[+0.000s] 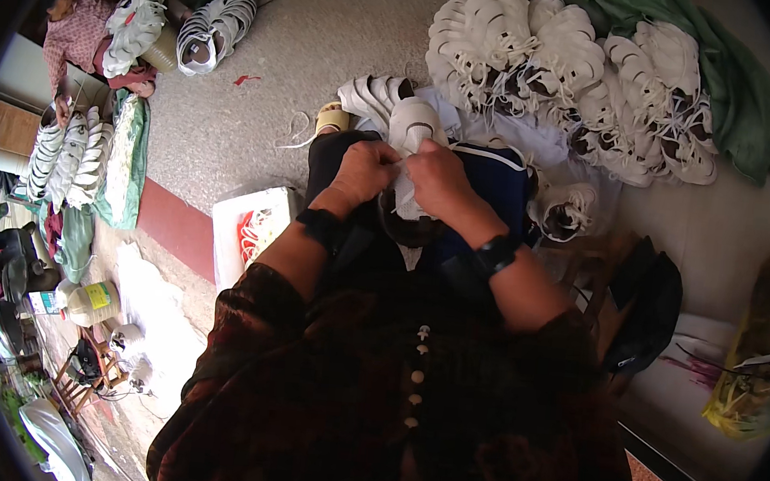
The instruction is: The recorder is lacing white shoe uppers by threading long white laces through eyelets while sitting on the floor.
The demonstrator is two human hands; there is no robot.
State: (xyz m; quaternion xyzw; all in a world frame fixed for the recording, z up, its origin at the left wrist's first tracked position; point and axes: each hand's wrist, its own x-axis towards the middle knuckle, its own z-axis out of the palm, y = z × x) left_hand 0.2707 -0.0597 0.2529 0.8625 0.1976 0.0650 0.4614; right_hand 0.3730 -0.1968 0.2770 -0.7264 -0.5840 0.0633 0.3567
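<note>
A white shoe [414,119] lies across my lap, its toe pointing away from me and its dark opening toward me. My left hand [363,173] is closed, with thumb and fingers pinched at the left side of the shoe's lacing area. From the other side, my right hand [445,180] grips the shoe near the same spot, fingers bent. The fingertips almost meet over the upper; any lace between them is too small to make out. Just beyond my left hand, a bundle of nested white shoes [374,98] rests beside my knee.
A large heap of white shoes [555,72] sits at the far right by a green sack [745,98]. A white box [230,250] holding laces stands left of my lap. At the far left another person [83,31] sits among more white shoes [70,153].
</note>
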